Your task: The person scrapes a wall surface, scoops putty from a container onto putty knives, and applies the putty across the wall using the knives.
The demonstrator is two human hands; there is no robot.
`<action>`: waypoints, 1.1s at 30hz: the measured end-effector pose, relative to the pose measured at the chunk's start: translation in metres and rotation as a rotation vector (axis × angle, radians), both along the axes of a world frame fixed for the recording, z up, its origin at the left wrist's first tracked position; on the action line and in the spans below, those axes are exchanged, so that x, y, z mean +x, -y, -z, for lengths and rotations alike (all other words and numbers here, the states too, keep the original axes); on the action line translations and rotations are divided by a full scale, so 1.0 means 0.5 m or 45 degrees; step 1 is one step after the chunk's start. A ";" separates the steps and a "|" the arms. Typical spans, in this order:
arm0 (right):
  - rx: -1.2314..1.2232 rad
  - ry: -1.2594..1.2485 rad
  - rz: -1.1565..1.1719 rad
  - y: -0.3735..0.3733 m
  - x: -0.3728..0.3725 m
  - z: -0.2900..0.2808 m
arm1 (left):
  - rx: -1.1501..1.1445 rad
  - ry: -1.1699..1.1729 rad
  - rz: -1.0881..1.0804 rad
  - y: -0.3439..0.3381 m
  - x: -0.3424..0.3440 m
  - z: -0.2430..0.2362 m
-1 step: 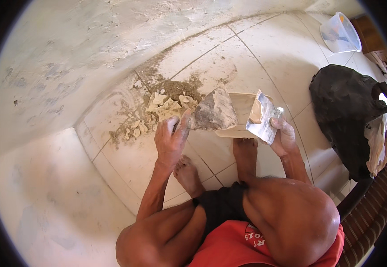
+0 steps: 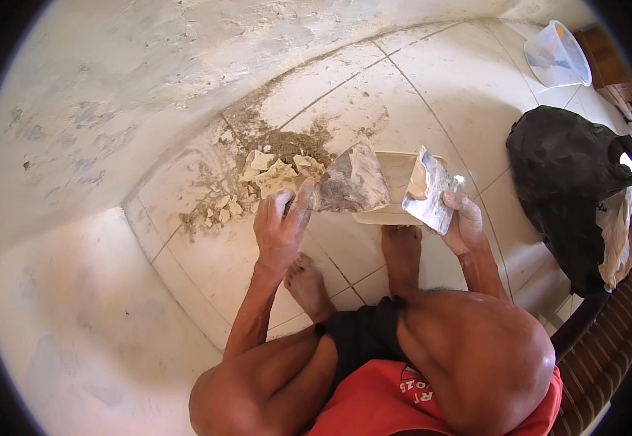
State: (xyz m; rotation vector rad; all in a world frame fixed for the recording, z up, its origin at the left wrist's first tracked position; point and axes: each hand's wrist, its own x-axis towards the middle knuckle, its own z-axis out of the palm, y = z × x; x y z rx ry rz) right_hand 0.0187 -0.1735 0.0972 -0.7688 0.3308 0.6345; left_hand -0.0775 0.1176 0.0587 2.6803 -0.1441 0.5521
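My left hand point(image 2: 281, 225) grips a putty knife point(image 2: 352, 178) near its handle, index finger stretched toward the blade. The broad, flared blade is smeared with grey and cream putty. In my right hand point(image 2: 467, 221) is a flat metal scraper point(image 2: 430, 192), pinched at its lower right edge, with a thick dab of cream putty on its left side. Both blades are held over a pale rectangular tub point(image 2: 381, 216), which they partly cover. The two tools are apart from each other.
Broken plaster chunks point(image 2: 276, 176) and grey-brown rubble lie by the patchy wall point(image 2: 112, 94). A clear plastic bucket point(image 2: 559, 57) stands at the far right, nearer than it a black plastic bag point(image 2: 563, 182). My bare feet point(image 2: 307, 283) rest on the white floor tiles point(image 2: 447, 73).
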 end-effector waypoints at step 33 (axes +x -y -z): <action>0.874 -0.126 -0.177 -0.037 0.054 0.123 | -1.061 -0.367 -0.617 -0.053 -0.160 -0.090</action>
